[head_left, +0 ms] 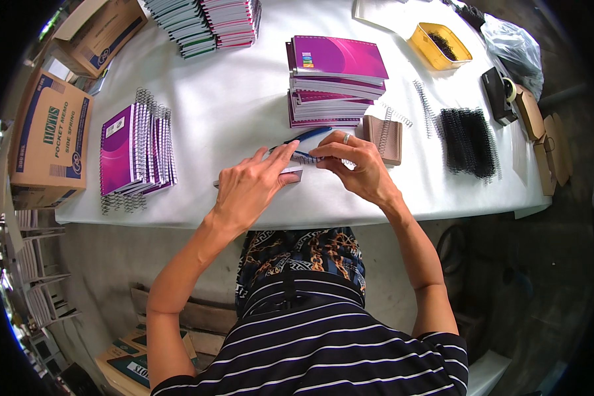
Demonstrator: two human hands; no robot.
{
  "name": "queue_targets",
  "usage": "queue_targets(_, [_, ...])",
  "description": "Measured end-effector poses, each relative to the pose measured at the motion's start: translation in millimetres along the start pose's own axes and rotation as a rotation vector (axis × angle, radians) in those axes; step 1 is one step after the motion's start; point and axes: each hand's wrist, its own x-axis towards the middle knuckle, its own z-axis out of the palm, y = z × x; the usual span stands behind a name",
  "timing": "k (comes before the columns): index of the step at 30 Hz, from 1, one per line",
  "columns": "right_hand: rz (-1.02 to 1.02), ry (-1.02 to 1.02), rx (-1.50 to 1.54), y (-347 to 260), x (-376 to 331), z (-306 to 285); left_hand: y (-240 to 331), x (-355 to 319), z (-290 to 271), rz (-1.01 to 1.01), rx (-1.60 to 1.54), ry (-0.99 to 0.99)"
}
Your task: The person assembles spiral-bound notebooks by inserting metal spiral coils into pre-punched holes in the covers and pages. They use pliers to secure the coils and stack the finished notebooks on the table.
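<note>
Just past the table's near edge, the worker's left hand (pixel 249 181) rests over a slim notebook (pixel 292 177), probably to steady it. Its fingers are stretched long with the thumb parted from them; whether they grip the cover I can't tell from here. The notebook's long axis runs nearly side to side, its right end slightly farther off.

The right hand (pixel 355 162) has thumb and forefinger narrowed beside a wire coil (pixel 302 159) at the notebook's far side. Whether they pinch coil or tool is unclear.

Just beyond lies a slender blue-handled tool (pixel 313 134), seemingly pliers, slanting away to the right with its other end toward the left fingertips.

A brown block (pixel 384 140) sits by the right hand, and black coils (pixel 468 144) lie farther right, likely within reach for convenience. Behind the hands, purple notebooks (pixel 340 58) are stacked, presumably to save working space.
</note>
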Motion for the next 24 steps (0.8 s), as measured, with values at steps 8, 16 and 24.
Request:
queue_targets(8, [-0.046,-0.092,0.034,8.3,1.8,-3.6,-2.1,2.0,-3.0,-0.006,-0.001,-0.034])
queue_targets(16, [-0.024,-0.198,-0.117,-2.1,5.2,-8.1,-1.7,5.6,-5.7,-0.048,-0.006,-0.105])
queue_targets(24, [-0.027,-0.162,-0.322,-18.9,5.4,-1.0,3.6,6.1,-6.0,-0.010,-0.028,-0.045])
